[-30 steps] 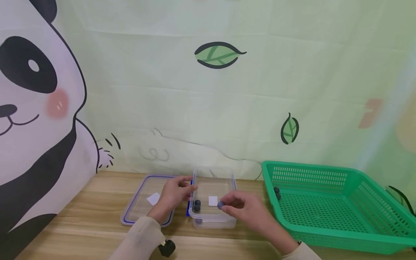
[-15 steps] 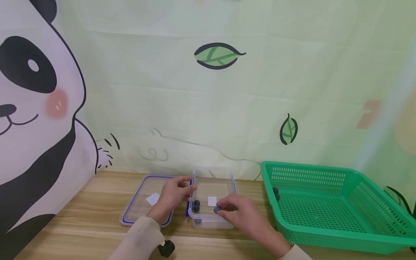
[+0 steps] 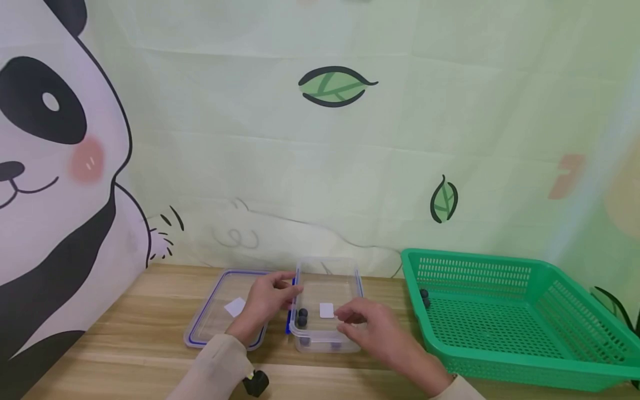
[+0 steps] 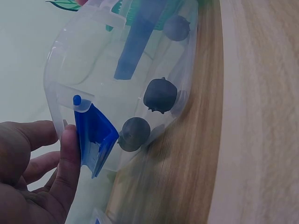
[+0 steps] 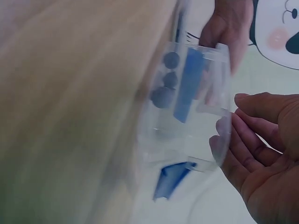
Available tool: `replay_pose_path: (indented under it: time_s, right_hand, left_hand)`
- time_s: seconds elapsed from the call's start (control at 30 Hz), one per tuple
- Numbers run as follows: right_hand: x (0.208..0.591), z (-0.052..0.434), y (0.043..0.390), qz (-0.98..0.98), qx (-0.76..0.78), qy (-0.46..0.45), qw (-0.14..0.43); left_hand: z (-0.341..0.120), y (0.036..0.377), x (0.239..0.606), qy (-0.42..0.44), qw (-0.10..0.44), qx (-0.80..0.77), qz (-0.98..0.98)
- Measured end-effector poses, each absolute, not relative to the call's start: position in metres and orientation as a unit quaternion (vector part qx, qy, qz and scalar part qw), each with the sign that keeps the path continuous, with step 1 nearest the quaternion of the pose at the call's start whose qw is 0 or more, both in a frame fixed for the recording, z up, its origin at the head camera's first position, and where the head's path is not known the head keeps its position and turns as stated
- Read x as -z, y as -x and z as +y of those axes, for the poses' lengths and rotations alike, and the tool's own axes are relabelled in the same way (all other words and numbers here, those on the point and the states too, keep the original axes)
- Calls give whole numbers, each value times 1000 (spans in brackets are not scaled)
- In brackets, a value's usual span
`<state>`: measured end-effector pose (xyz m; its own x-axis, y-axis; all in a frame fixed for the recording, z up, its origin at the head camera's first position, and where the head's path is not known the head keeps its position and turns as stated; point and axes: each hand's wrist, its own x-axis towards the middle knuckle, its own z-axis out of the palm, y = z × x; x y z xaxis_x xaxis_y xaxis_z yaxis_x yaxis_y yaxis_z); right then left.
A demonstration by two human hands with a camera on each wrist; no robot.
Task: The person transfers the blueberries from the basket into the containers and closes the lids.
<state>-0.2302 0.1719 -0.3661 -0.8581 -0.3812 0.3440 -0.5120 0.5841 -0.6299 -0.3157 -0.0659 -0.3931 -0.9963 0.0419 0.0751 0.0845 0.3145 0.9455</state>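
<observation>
A clear plastic food container with blue latches stands on the wooden table. My left hand holds its left rim between thumb and fingers, beside a hanging latch. Two dark blueberries lie at the container's left inside; a third blueberry lies farther right, seen through the front wall in the head view. Over the right rim my right hand hovers with thumb and fingertips parted, nothing between them. In the right wrist view its fingers overlap the container's rim.
The container's lid with a blue seal lies flat to the left, a white label on it. At right is a green perforated basket with a couple of blueberries at its left wall. A printed panda cloth hangs behind.
The right hand moved slightly left over the container and let go of the blueberry it pinched, which now lies at the bottom. The left hand stayed on the rim.
</observation>
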Motion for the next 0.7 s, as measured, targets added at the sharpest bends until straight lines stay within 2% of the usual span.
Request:
replay_pose_path:
  time_s: [0.1, 0.4, 0.7]
  right_hand:
    - [355, 175, 226, -889, -373, -245, 104]
    - [322, 197, 218, -854, -358, -286, 247]
    - [304, 229, 222, -845, -390, -251, 267]
  left_hand:
    - [-66, 316, 393, 40, 18, 586, -809]
    - [-65, 316, 394, 36, 21, 583, -811]
    - [-65, 317, 394, 34, 20, 582, -812]
